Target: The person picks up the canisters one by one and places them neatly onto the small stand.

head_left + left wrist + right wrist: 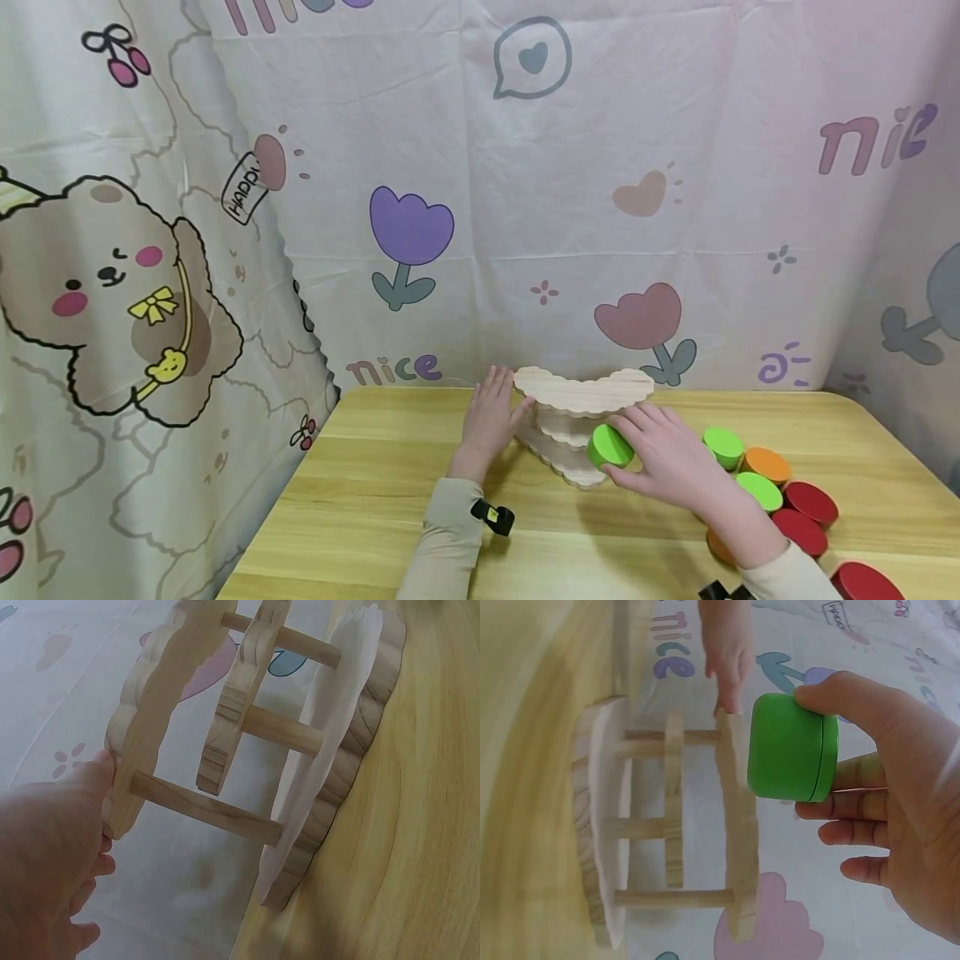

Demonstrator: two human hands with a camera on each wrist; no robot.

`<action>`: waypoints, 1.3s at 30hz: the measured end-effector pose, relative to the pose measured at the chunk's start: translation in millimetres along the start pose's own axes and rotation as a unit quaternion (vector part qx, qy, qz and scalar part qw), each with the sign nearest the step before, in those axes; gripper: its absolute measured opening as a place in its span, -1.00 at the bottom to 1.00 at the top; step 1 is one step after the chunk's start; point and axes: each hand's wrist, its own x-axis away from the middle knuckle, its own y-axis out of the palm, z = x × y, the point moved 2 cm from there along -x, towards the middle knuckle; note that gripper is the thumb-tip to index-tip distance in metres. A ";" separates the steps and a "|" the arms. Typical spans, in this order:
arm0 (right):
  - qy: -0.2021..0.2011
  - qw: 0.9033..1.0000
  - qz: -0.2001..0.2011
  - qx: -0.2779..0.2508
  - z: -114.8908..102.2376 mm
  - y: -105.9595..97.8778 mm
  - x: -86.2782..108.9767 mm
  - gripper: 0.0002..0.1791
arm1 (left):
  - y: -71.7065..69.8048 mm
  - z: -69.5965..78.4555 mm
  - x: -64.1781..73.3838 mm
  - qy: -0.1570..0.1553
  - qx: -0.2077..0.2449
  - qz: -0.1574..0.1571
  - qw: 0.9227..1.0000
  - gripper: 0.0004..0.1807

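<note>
The right hand (663, 454) pinches a green cylinder (610, 447) between thumb and fingers before a wooden stand (585, 392) near the far edge of the table (360, 475); the left hand (487, 421), fingers extended, touches the stand's left end.

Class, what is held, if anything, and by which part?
The right hand holds a green container by its curved side, near the seam, between thumb and fingers. The left hand touches one end of the wooden stand's top tier.
</note>
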 end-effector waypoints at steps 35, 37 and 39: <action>0.032 0.997 0.035 -0.058 3.8 36.0 -68.9 -0.35 | 4.0 3.0 -0.3 0.004 -0.008 0.015 1.000 -0.19; 0.040 0.997 0.033 -0.057 4.8 41.2 -72.1 -0.35 | 3.8 3.4 -0.2 0.004 -0.009 0.016 1.000 -0.18; 0.051 0.997 0.026 -0.058 5.9 45.7 -75.3 -0.34 | 3.9 3.7 -0.7 0.002 -0.010 0.013 1.000 -0.18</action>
